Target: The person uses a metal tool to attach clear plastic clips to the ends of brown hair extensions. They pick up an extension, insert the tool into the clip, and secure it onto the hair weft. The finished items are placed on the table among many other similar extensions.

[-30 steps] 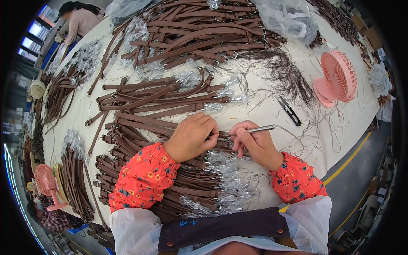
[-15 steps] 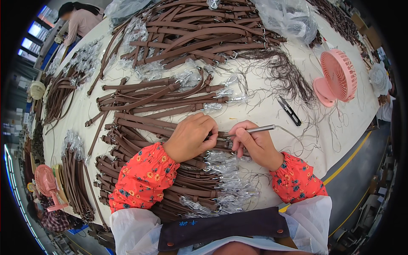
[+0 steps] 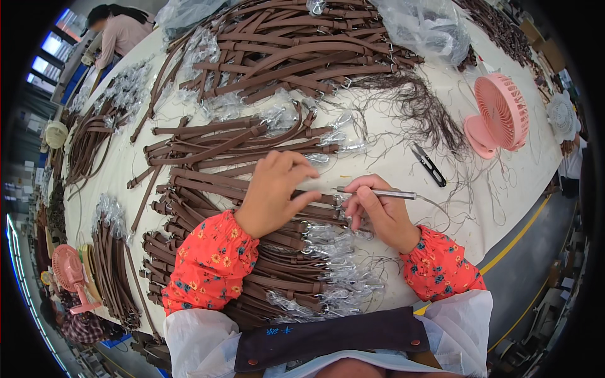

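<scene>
My left hand [image 3: 272, 195] hovers over a row of brown straps [image 3: 211, 183], thumb and fingers apart, with nothing seen in it. In my right hand [image 3: 386, 220] is a slim metal pen-like tool [image 3: 397, 194], its thin tip pointing left and a cord trailing from its rear end. The fingers of that hand are closed round the tool, just above the straps' right ends. Metal clasps in clear plastic wrap [image 3: 331, 255] cap those ends. Black thread snips [image 3: 430, 167] lie to the right, beyond my right hand.
A large heap of brown straps [image 3: 296, 50] covers the far table, beside a clear plastic bag [image 3: 428, 31]. Loose dark threads [image 3: 422, 107] lie near a pink fan [image 3: 502, 113]. More strap bundles [image 3: 113, 271] rest at left. Another person [image 3: 123, 31] is at the far left.
My left hand has lifted away from the tool's tip, up and slightly left, and its fingers have spread. The tool has tilted nearer level in my right hand, which otherwise stays put.
</scene>
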`<state>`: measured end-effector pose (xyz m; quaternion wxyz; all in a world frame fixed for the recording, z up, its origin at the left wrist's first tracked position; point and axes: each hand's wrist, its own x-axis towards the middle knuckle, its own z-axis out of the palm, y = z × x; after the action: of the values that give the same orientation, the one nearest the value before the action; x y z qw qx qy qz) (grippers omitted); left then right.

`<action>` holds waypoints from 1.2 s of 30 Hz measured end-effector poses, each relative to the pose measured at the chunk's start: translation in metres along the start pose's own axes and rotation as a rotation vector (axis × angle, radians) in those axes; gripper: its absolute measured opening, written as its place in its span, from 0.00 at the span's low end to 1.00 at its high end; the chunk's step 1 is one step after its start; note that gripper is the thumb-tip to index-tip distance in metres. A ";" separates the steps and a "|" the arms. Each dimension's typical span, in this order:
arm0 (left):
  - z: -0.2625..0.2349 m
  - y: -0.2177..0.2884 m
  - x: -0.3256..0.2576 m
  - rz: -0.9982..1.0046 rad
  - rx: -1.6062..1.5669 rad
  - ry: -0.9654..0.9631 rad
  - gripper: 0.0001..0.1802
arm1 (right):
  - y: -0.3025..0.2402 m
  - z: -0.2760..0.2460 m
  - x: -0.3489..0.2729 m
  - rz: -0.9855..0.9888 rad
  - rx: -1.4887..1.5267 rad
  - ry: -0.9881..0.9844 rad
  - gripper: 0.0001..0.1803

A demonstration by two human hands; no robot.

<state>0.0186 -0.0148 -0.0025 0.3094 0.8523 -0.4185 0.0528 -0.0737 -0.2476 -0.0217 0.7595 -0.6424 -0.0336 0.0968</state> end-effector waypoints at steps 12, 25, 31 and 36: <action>0.011 0.001 -0.008 0.000 -0.130 -0.180 0.10 | 0.002 0.002 0.002 -0.179 -0.038 0.049 0.15; 0.021 0.006 -0.003 -0.209 -0.258 -0.212 0.13 | 0.000 0.002 0.004 -0.130 0.104 0.073 0.18; 0.022 -0.003 -0.004 -0.246 -0.467 -0.171 0.05 | 0.003 0.001 0.001 -0.068 0.106 0.005 0.17; 0.012 -0.005 -0.004 -0.296 -0.485 -0.220 0.04 | -0.004 0.002 0.000 0.058 -0.028 -0.042 0.17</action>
<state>0.0173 -0.0163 -0.0155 0.4611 0.8058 -0.3211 -0.1868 -0.0738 -0.2463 -0.0169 0.7464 -0.6516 -0.0322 0.1315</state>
